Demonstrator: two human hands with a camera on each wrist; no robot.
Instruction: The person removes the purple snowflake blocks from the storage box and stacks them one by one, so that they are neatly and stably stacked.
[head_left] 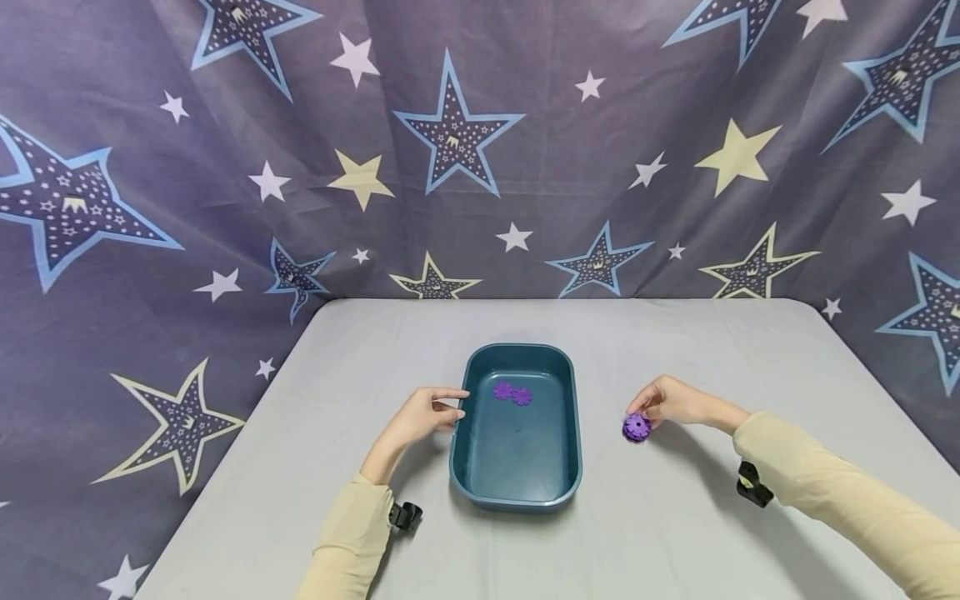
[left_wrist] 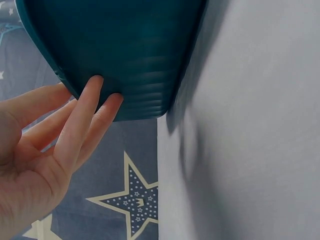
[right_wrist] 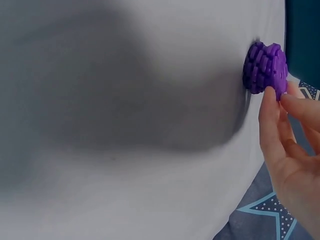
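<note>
A dark teal plastic bin [head_left: 517, 467] stands in the middle of the table. Two flat purple discs with notched edges [head_left: 522, 397] lie side by side inside it, towards its far end. At the bin's left side, my left hand [head_left: 418, 418] holds the rim, with fingertips [left_wrist: 95, 82] against the outer wall. Right of the bin is a short stack of several purple notched discs [right_wrist: 260, 65]. My right hand [head_left: 671, 402] pinches the top purple notched disc [head_left: 637, 427] at its edge between thumb and fingers.
A pale grey cloth covers the table [head_left: 300, 500]. Behind and beside it hangs a dark curtain [head_left: 525, 208] printed with stars. Each wrist wears a small black camera mount; the left mount [head_left: 406, 516] hangs close over the cloth.
</note>
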